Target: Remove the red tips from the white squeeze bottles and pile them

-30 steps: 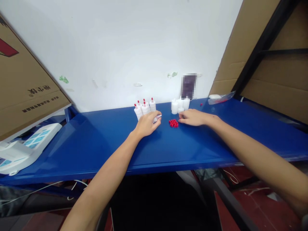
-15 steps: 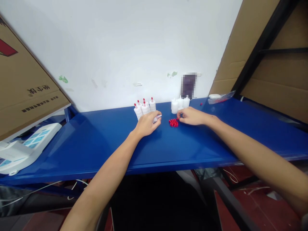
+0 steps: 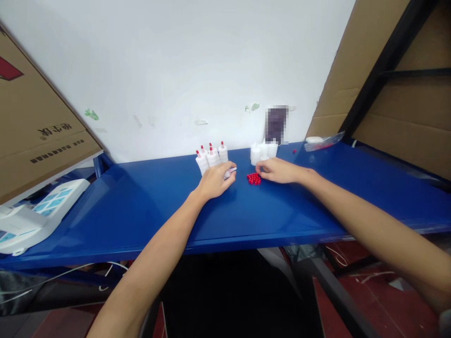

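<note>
My left hand [image 3: 215,180] is closed around a white squeeze bottle [image 3: 230,172], its pale nozzle poking out between thumb and forefinger toward the right. Just behind that hand stand several white squeeze bottles [image 3: 213,157] with small red tips on their nozzles. My right hand [image 3: 276,170] has its thumb and forefinger curled together at the far right edge of a cluster of small red caps [image 3: 254,179]. Whether a cap is between those fingertips cannot be made out. Beyond the right hand is a group of white bottles [image 3: 256,154] without red tips, partly hidden by it.
Everything rests on a blue table [image 3: 148,211] against a white wall. A lone red cap [image 3: 294,151] and a clear plastic bag [image 3: 324,142] lie at the back right. A white device [image 3: 52,206] and a large cardboard box [image 3: 38,122] are on the left.
My right hand has shifted slightly left and a little farther back, its fingertips by the red caps. My left hand stays in place with the bottle.
</note>
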### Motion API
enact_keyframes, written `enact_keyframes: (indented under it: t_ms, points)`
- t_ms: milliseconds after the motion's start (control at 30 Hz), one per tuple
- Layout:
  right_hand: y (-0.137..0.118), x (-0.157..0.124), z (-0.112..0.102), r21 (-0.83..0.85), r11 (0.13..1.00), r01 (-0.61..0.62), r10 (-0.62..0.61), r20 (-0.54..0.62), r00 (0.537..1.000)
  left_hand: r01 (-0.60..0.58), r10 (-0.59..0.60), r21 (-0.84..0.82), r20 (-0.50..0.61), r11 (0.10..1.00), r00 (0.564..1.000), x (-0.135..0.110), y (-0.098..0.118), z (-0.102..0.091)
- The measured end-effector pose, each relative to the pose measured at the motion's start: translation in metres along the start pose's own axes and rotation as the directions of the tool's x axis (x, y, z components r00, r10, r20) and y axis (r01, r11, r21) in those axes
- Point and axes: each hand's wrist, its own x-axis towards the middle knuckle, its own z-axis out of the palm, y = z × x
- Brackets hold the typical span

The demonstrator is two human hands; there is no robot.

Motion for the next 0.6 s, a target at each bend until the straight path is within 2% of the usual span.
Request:
enact_keyframes:
  t_ms: [467,600]
  points:
    - [-0.0006,-0.0009,-0.0017,0.012,0.999,0.032,-0.032,0.008,0.999,0.058,-0.057,-0.014,0.018,0.998,0.998,-0.0007,0.0016,-0.0013]
    - [-0.0023,-0.0037,-0.0051,-0.002,1.000,0.015,-0.015,-0.076,0.997,0.097,-0.096,-0.026,0.045,0.995,0.994,-0.0008,0.0044,-0.0021]
